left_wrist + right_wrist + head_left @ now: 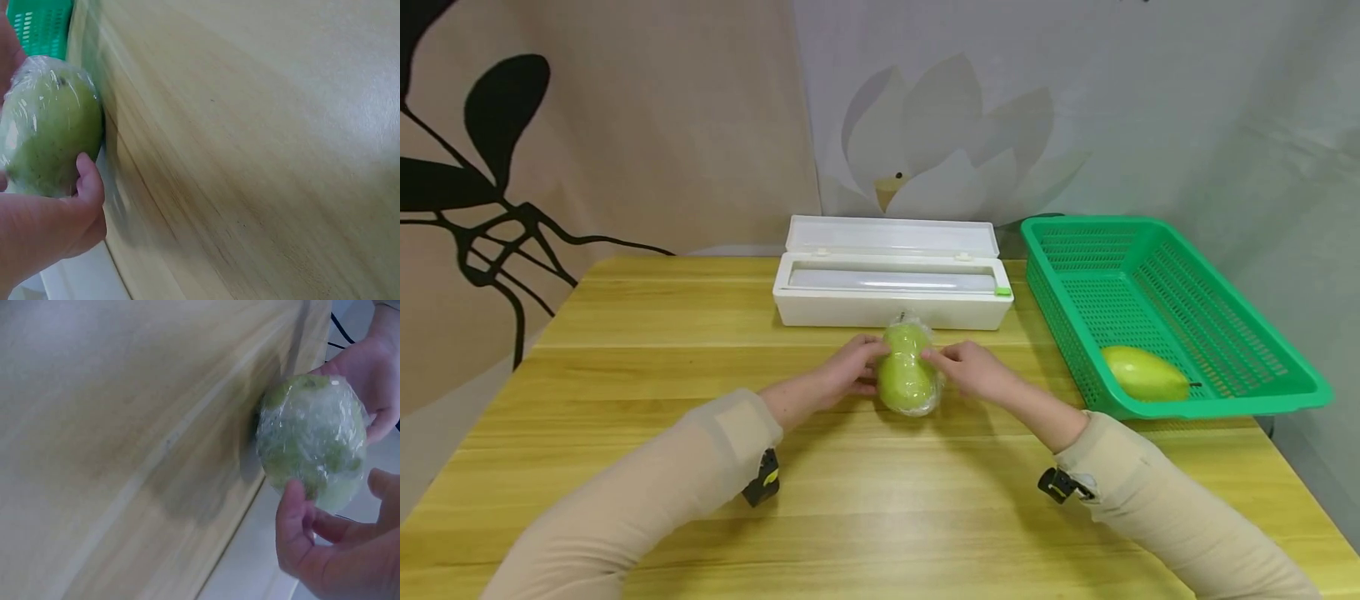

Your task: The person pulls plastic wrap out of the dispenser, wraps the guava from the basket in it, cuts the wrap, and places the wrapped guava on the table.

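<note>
A green pear (pixel 904 375) wrapped in clear cling film stands over the table, between the two hands. The left hand (pixel 856 367) holds its left side, with a fingertip pressed against the film in the left wrist view. From the other side, the right hand (pixel 973 368) grips the pear near its narrow upper part. Bent fingers (pixel 292 503) of that hand reach the film, its thumb set apart from them. Crinkled film shows all over the wrapped pear (pixel 312 434) in the right wrist view.
Behind the pear, a white cling film box (pixel 891 312) has its lid raised and a film roll inside. A green basket (pixel 1225 407) at the right holds an unwrapped yellow-green pear (pixel 1145 375). The wooden table (pixel 880 517) reaches the curtain behind.
</note>
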A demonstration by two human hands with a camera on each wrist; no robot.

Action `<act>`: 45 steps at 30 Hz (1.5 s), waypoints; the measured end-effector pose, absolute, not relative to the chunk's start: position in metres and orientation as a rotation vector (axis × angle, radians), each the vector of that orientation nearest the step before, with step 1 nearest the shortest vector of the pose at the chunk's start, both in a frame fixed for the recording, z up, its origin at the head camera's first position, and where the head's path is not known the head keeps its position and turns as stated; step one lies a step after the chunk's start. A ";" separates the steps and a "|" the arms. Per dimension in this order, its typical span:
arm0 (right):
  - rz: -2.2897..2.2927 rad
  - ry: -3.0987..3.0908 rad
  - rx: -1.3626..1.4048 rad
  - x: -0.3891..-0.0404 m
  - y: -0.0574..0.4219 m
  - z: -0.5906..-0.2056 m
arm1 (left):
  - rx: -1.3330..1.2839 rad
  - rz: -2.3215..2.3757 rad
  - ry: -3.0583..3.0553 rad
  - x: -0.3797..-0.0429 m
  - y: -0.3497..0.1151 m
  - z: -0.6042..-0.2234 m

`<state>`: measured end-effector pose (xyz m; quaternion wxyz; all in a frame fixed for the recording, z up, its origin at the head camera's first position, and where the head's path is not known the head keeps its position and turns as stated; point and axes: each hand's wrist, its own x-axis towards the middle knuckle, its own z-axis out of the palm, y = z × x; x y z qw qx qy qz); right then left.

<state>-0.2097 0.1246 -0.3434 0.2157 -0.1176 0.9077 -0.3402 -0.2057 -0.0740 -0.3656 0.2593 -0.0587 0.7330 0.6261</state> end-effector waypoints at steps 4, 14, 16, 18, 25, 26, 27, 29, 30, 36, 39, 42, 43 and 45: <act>-0.963 2.476 -0.290 -0.210 0.123 -0.348 | -0.161 1.660 1.999 -0.207 -0.073 -0.367; -1.018 2.477 -0.227 -0.214 0.125 -0.346 | -0.098 1.688 1.931 -0.204 -0.070 -0.368; -1.055 2.438 -0.234 -0.215 0.125 -0.345 | -0.094 1.714 1.901 -0.204 -0.069 -0.368; -1.109 2.368 -0.242 -0.215 0.125 -0.344 | -0.096 1.730 1.882 -0.204 -0.069 -0.367; -1.283 2.150 -0.197 -0.211 0.123 -0.351 | -0.121 1.741 1.898 -0.202 -0.072 -0.367; -1.305 2.138 -0.188 -0.211 0.123 -0.351 | -0.129 1.743 1.898 -0.201 -0.072 -0.367; -1.327 2.131 -0.173 -0.211 0.123 -0.352 | -0.139 1.747 1.896 -0.201 -0.073 -0.367; -1.386 2.112 -0.117 -0.211 0.123 -0.354 | -0.153 1.760 1.887 -0.201 -0.074 -0.367; -1.416 2.096 -0.098 -0.211 0.123 -0.354 | -0.159 1.766 1.883 -0.200 -0.075 -0.367; -1.558 1.982 -0.024 -0.210 0.119 -0.357 | -0.167 1.783 1.882 -0.198 -0.084 -0.367; -1.593 1.941 -0.013 -0.209 0.116 -0.356 | -0.153 1.759 1.922 -0.197 -0.089 -0.365; -1.605 1.934 -0.009 -0.209 0.110 -0.351 | -0.136 1.767 1.960 -0.196 -0.096 -0.359; -1.607 1.935 -0.010 -0.210 0.107 -0.348 | -0.129 1.777 1.972 -0.196 -0.099 -0.357; -1.615 1.937 -0.018 -0.211 0.101 -0.341 | -0.119 1.810 1.989 -0.196 -0.106 -0.351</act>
